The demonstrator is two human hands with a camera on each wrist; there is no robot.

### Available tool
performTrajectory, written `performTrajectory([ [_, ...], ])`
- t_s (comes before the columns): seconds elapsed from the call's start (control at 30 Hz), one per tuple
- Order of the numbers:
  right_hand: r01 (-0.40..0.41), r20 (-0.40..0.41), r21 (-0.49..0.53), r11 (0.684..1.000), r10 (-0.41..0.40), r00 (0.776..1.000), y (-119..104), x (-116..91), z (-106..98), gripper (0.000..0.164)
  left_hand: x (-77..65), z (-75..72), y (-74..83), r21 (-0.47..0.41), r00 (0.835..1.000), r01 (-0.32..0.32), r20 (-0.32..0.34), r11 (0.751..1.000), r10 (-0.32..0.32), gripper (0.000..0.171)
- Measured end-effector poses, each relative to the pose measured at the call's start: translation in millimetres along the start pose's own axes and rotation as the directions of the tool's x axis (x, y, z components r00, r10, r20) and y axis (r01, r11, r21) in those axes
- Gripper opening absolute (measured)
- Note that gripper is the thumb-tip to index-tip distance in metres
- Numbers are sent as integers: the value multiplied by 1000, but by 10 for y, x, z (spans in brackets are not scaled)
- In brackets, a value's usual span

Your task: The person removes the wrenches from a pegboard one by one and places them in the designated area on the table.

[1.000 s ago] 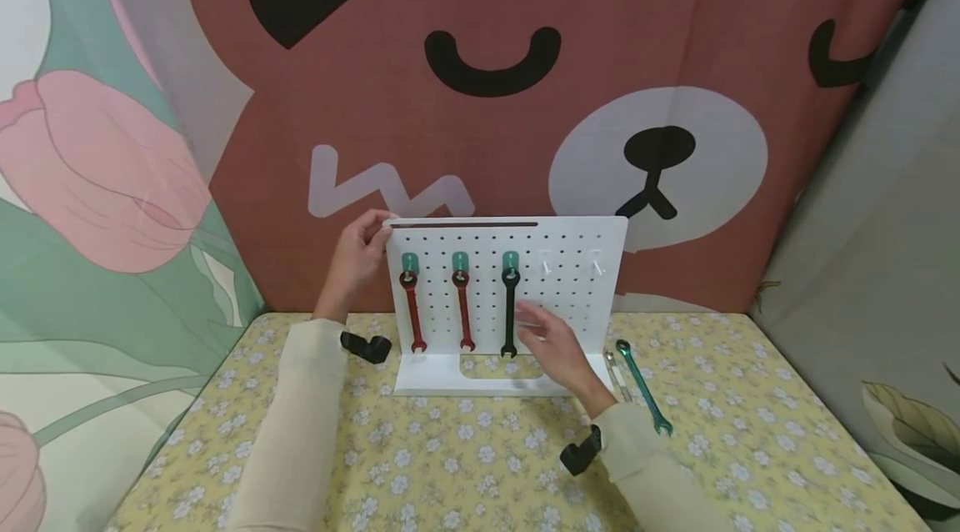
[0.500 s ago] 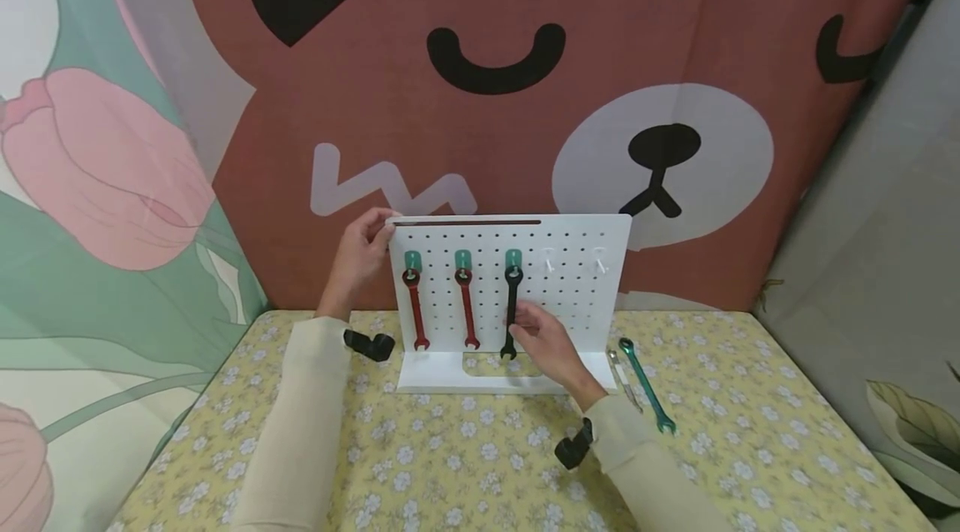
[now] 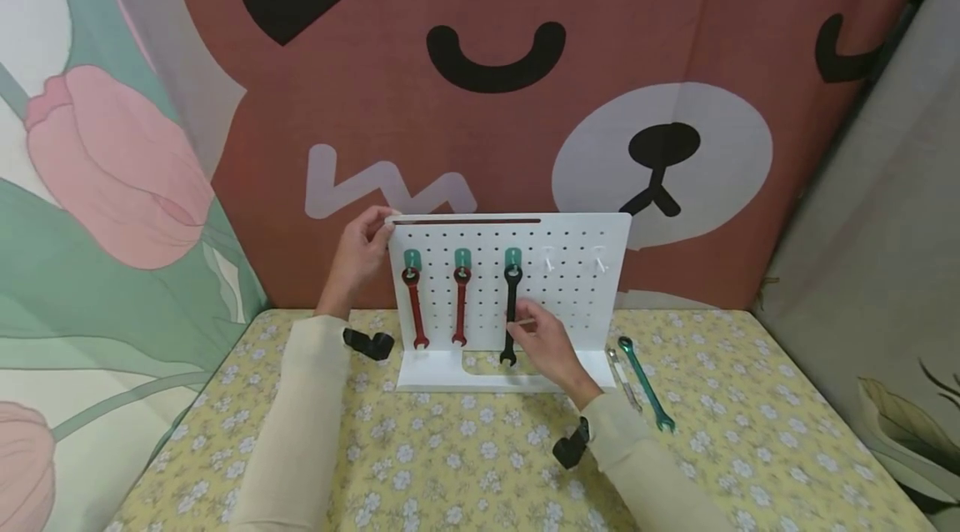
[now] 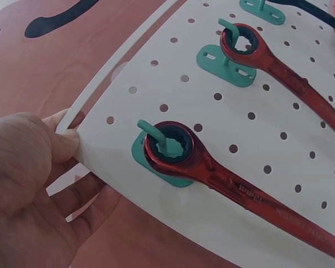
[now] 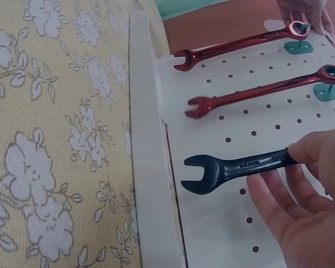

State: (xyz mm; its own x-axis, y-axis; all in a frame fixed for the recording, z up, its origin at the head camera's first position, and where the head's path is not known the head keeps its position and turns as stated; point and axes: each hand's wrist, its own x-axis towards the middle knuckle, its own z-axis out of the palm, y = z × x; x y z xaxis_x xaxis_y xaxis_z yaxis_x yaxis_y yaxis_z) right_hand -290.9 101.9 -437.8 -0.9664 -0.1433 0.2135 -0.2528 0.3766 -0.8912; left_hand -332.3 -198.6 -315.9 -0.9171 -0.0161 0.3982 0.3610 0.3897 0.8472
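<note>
My left hand (image 3: 362,253) grips the upper left corner of the white pegboard (image 3: 566,290), thumb on the front face and fingers behind. With thumb and fingers, my right hand (image 3: 547,344) pinches the black wrench (image 5: 240,167) around its handle. That wrench is marked 14 mm; its ring end overlaps the third green hook (image 3: 513,257) in the head view, and its open end points down. Two red wrenches hang by their ring ends on green hooks to its left: the outer red wrench (image 4: 234,184) and the inner red wrench (image 3: 461,307).
Two clear hooks, one being the outer clear hook (image 3: 600,259), sit on the board's right side. A green wrench (image 3: 647,386) and a small silver wrench-like tool (image 3: 624,380) lie on the flowered tablecloth (image 3: 450,449) right of the board. A printed curtain (image 3: 480,157) hangs behind.
My right hand has moved left from beside the black wrench and taken hold of its handle. The wrench's lower end has shifted slightly. My left hand stays on the board's corner.
</note>
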Motion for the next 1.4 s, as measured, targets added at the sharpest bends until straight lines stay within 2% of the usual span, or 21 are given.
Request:
performTrajectory([
  [0.07, 7, -5, -7, 1000, -7, 1000, -7, -4, 1, 18, 0, -2, 6, 1, 1000, -2, 3, 1000, 2, 23],
  [0.23, 49, -4, -24, 999, -49, 999, -32, -37, 4, 34, 3, -9, 17, 4, 1000, -4, 6, 1000, 4, 23],
  [0.33, 53, 8, 13, 999, -53, 999, -49, -64, 0, 40, 7, -11, 18, 7, 1000, -2, 6, 1000, 2, 23],
  [0.67, -3, 25, 130, 992, 0, 1000, -92, -57, -46, 42, 21, -4, 26, -12, 1000, -3, 7, 1000, 3, 23],
  [1.03, -48, 68, 192, 980, 35, 997, -108, -93, -109, 45, 24, 11, 29, 4, 1000, 13, 1, 1000, -13, 23],
  [1.27, -41, 89, 239, 970, 20, 996, -122, -127, -142, 49, 9, 14, 7, 2, 1000, 10, -5, 1000, -10, 23],
  [1.4, -69, 95, 266, 962, 45, 994, -129, -135, -158, 48, 2, 6, 8, 14, 1000, 8, -1, 1000, -8, 24],
])
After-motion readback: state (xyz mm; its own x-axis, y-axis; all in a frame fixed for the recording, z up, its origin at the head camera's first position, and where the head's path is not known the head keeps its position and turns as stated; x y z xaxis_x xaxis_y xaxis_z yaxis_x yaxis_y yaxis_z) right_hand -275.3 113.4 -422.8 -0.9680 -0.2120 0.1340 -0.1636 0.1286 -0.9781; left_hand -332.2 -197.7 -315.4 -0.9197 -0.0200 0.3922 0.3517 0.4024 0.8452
